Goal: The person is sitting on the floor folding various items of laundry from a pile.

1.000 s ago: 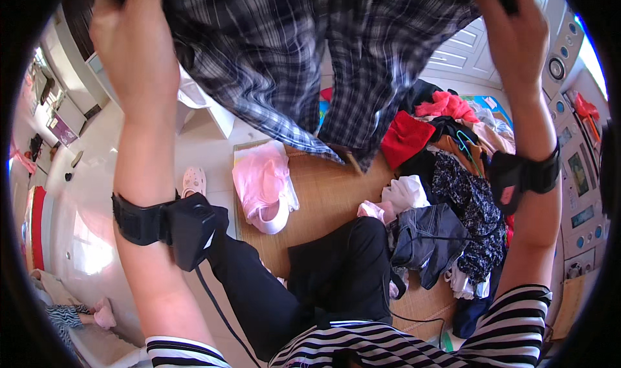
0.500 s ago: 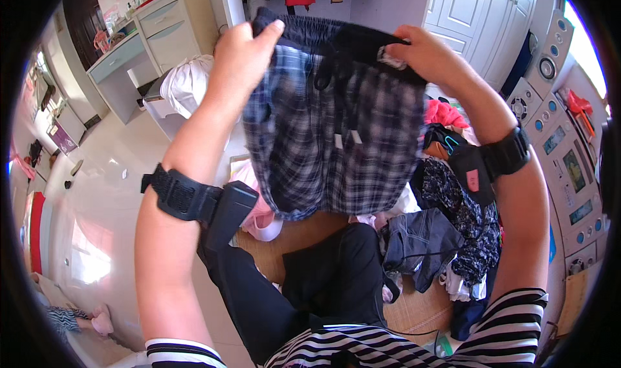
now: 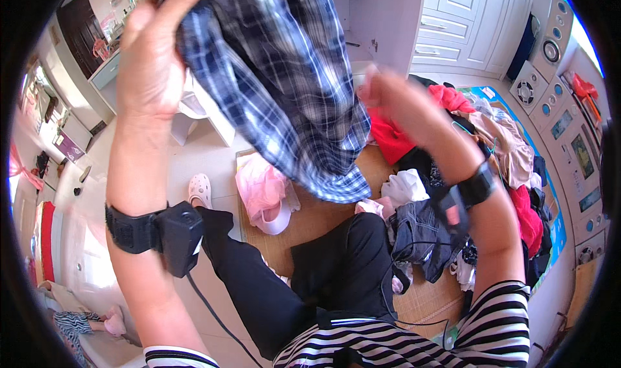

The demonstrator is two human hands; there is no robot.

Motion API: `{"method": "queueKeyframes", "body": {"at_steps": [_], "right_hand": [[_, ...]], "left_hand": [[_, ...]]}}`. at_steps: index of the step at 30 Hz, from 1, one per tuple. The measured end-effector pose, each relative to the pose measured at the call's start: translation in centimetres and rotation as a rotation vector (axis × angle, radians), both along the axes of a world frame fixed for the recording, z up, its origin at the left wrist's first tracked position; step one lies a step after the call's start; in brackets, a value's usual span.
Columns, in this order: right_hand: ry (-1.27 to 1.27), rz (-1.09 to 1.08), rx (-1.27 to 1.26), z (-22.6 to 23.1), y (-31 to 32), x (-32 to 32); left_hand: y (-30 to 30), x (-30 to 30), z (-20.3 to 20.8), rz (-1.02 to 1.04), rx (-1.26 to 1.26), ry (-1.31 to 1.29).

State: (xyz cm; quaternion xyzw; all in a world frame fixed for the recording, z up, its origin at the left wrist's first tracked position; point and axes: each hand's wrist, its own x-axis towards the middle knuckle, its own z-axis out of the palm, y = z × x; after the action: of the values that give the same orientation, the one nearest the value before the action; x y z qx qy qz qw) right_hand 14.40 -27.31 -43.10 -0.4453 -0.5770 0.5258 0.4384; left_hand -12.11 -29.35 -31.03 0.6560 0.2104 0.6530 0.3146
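Dark blue and white plaid shorts (image 3: 284,89) hang at the upper middle, held up by my left hand (image 3: 155,54), which is closed on their dark waistband at the top left. The waistband is mostly cut off by the top edge. Beside the lower right part of the shorts is my right hand (image 3: 391,96), smeared by motion, so its fingers do not show clearly. Below the shorts, a pink garment (image 3: 262,187) lies on the woven mat (image 3: 317,222). Dark grey denim (image 3: 414,235) and a white cloth (image 3: 406,187) lie near my right knee.
A heap of clothes with red cloth (image 3: 394,138) and a beige garment (image 3: 498,138) spreads to the right. Behind it stand white cabinets (image 3: 449,41); tall speakers (image 3: 569,148) line the right side. A white stool (image 3: 210,119) is at the left. Thin cables run from my arm straps.
The shorts were stretched flat between both hands; now they hang slanted from my left hand, which moved up and left. My right hand came off the waistband and moved down.
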Motion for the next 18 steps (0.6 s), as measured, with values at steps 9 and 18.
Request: {"method": "queueKeyframes", "body": {"at_steps": [9, 18], "right_hand": [[0.706, 0.529, -0.166, -7.1, 0.6, -4.4], [0.847, 0.191, 0.118, 2.0, 2.8, -1.7]], "left_hand": [[-0.2, -1.4, 1.3, 0.076, 0.056, -0.166], [-0.9, -6.0, 3.2, 0.405, 0.117, 0.128]]}}
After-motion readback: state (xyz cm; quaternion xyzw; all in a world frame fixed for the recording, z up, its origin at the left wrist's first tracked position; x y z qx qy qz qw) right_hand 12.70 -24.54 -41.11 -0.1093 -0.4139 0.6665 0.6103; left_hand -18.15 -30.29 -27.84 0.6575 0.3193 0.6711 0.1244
